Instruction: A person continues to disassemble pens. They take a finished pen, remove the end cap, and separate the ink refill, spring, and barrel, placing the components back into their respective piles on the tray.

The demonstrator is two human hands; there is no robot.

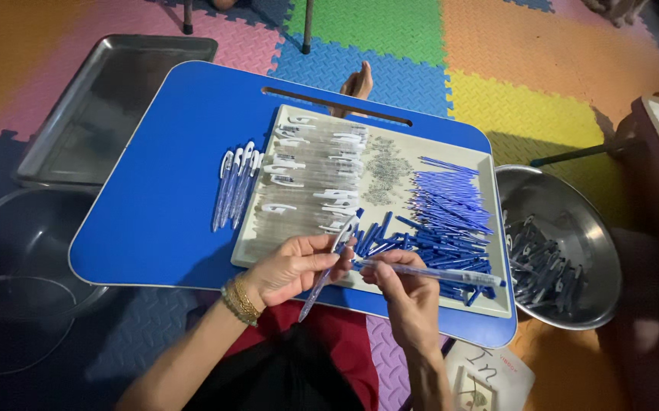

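Basically, both hands are over the near edge of the cream tray (262,228), each pinched on one pen part. The left hand (288,268) has thumb and fingers closed round a clear pen barrel (328,268), clip end up, tip pointing down toward the lap. The right hand (404,293) grips the left end of a blue refill (428,272) that lies nearly level and runs out to the right. The two parts meet or nearly meet at the fingertips (can't tell if they touch). Both look very light; the barrel is stiff, smooth plastic, so probably slippery, best held mid-body. The refill is thin and likely bends, so holding it close to the working end makes sense. The tray sits on a blue lap table (162,190); loose refills (451,205) piled right, finished pens (234,186) left.
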